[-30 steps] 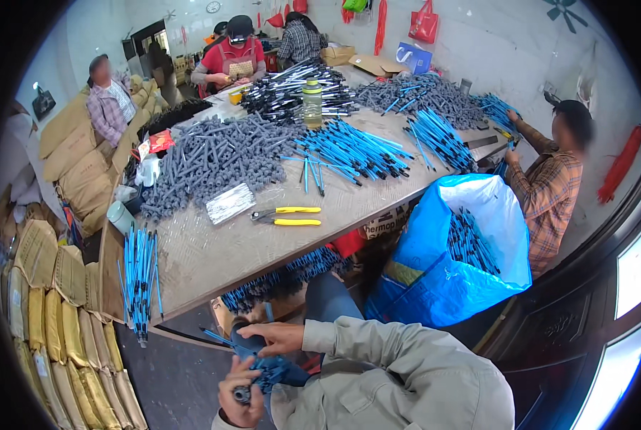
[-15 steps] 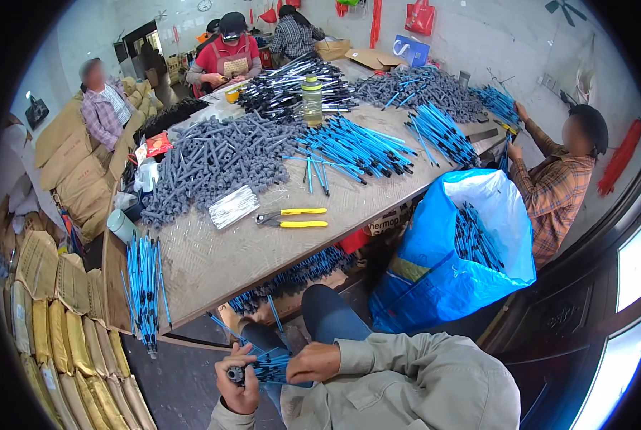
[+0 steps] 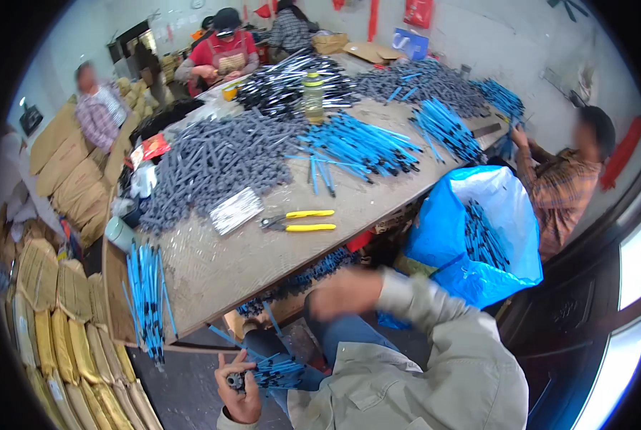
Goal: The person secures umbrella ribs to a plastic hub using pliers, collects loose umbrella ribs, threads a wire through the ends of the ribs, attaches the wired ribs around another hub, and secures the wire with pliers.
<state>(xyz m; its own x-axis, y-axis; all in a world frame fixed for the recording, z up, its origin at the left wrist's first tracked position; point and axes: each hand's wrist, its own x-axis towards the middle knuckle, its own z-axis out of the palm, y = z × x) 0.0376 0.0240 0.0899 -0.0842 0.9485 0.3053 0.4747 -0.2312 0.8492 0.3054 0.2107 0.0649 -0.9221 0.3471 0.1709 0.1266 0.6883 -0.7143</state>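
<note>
My left hand (image 3: 238, 390) is low at the bottom edge, closed around a bundle of blue-and-black rods (image 3: 276, 371) held near my lap. My right hand (image 3: 340, 292) is raised and motion-blurred just below the front edge of the wooden table (image 3: 234, 265), apart from the bundle; its fingers cannot be made out. On the table ahead of it lie yellow-handled pliers (image 3: 299, 221) and a small clear packet of white pieces (image 3: 236, 210).
A grey rod pile (image 3: 213, 161), blue rod piles (image 3: 356, 147) and a bottle (image 3: 313, 97) cover the table. Blue rods (image 3: 147, 297) lie on its left ledge. A blue bag (image 3: 478, 236) stands right. Several people work around; yellow sacks (image 3: 55, 322) stack left.
My right hand has let go of the bundle and lifted up toward the table edge. My left hand stays low with the bundle.
</note>
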